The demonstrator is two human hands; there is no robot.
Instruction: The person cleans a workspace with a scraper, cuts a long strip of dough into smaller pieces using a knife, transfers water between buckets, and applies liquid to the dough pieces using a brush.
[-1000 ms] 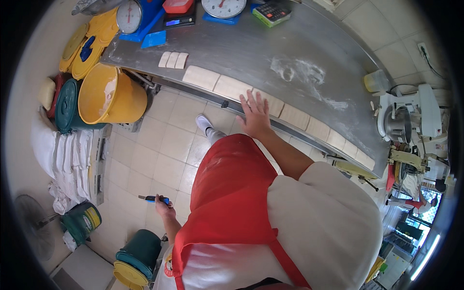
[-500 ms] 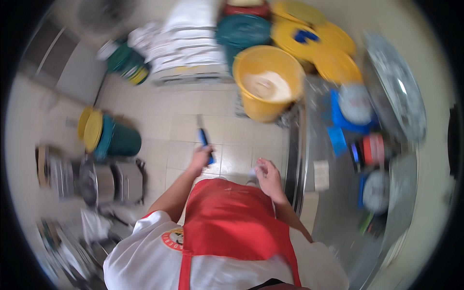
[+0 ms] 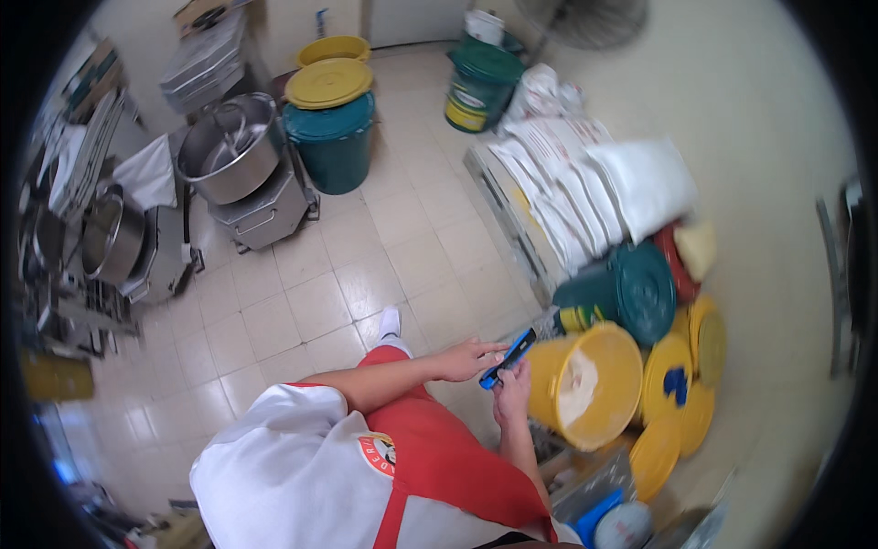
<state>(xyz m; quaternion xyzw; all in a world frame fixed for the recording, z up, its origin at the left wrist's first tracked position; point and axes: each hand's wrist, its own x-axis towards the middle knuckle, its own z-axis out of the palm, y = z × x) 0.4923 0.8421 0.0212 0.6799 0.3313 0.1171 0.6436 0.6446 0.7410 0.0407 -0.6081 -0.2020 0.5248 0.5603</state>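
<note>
My right hand (image 3: 514,395) is closed around the lower side of a slim blue-and-black handheld tool (image 3: 518,349), its exact kind too small to make out. Reaching in from the left, my left hand (image 3: 465,360) has its fingers stretched out, with the tips against the tool's side. Just right of both hands stands a yellow bucket (image 3: 546,375), tilted in view, with pale flour-like powder (image 3: 576,389) inside.
White sacks (image 3: 572,183) lie stacked on a pallet (image 3: 512,220) ahead. Lidded green bins (image 3: 645,293) and yellow lids (image 3: 663,375) crowd the right. Steel mixers (image 3: 233,165) and another green bin (image 3: 334,146) stand at the left. A blue scale (image 3: 594,520) sits lower right.
My view and body have turned left, toward the mixers. The tool, earlier in my left hand alone, is now in my right, and both hands have come together beside the yellow bucket.
</note>
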